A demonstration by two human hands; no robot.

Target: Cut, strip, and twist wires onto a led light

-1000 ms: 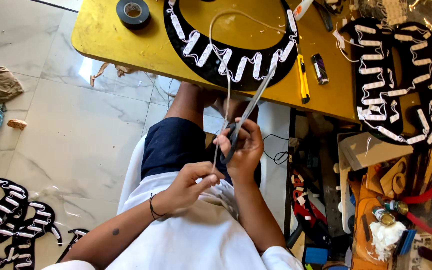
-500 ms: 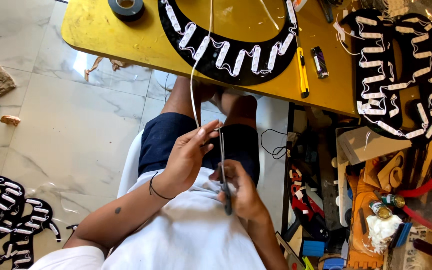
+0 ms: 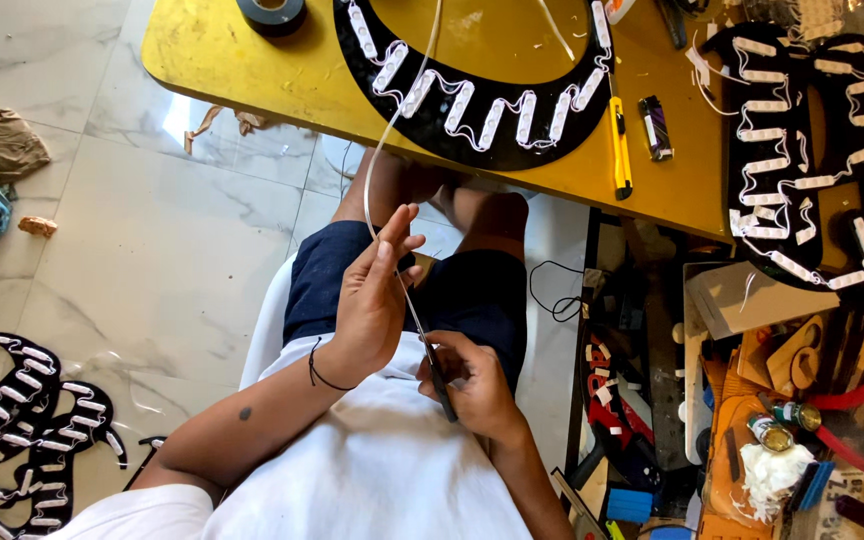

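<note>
My left hand (image 3: 377, 295) is raised over my lap and pinches a thin white wire (image 3: 397, 110) that runs up to the yellow table. My right hand (image 3: 472, 385) sits lower, near my waist, closed around a slim dark-handled tool (image 3: 427, 345) whose metal tip points up toward the left fingers. On the table lies a black curved panel (image 3: 472, 140) lined with several white light modules wired together.
A yellow utility knife (image 3: 619, 145), a small lighter (image 3: 655, 127) and a roll of black tape (image 3: 272, 12) lie on the yellow table (image 3: 232, 60). More black module panels rest at the right (image 3: 812, 150) and on the floor (image 3: 22, 420). Cluttered tool shelves stand lower right.
Both hands dropped toward my lap. The left hand slid up along the white wire while the right hand pulled the tool down toward my waist.
</note>
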